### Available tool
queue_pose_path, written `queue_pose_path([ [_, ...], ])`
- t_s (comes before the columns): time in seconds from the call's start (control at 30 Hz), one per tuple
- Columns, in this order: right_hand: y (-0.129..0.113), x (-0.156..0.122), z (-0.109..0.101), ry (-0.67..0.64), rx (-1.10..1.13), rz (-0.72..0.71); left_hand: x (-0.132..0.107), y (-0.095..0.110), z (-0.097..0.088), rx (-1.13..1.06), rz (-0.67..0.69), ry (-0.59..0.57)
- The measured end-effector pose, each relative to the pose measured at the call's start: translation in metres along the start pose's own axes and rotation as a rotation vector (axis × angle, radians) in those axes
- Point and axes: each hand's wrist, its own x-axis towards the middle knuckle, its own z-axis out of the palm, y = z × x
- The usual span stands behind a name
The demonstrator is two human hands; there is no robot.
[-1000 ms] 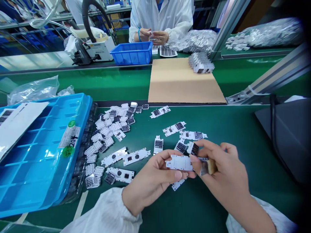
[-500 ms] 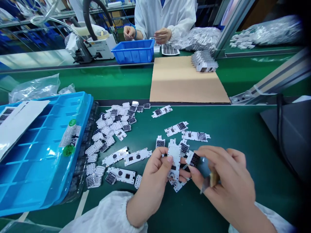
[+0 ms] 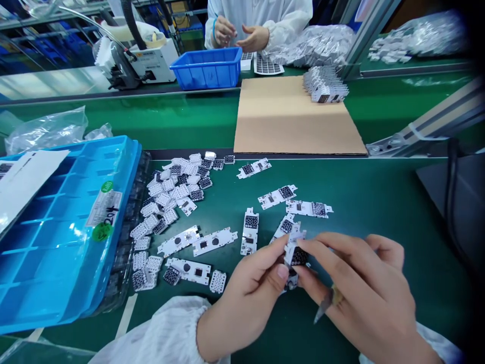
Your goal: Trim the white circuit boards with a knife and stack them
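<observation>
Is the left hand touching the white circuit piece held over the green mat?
Touching. In the head view the left hand pinches the white circuit piece between thumb and forefinger, no gap.

Board (image 3: pixel 294 250): white, matt, smooth face with black patches. Blade (image 3: pixel 322 309): bare metal, dull sheen. Mat (image 3: pixel 379 202): green, matt, smooth. Tray (image 3: pixel 56 242): blue plastic, glossy. Cardboard (image 3: pixel 295 121): brown, matt paper face. Bag (image 3: pixel 45 129): clear plastic film, crinkled, glossy. Sleeve (image 3: pixel 166 333): white cloth, matt. Bin (image 3: pixel 206 76): blue plastic, slight gloss. Rail (image 3: pixel 435 121): grey metal, satin
</observation>
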Motion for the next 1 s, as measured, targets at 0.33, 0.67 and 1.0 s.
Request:
queue_pose_path([
  [0.33, 0.001, 0.000, -0.001, -0.014, 0.011, -0.011, 0.005, 0.016, 0.002, 0.070, 0.075, -0.047],
  [0.67, 0.000, -0.002, -0.004, 0.019, 0.036, -0.005, 0.008, 0.012, 0.002, -0.078, 0.146, -0.111],
  [1.0, -0.001, 0.002, -0.003, 0.043, 0.003, 0.000, 0.008, 0.018, 0.002, 0.046, 0.095, -0.129],
])
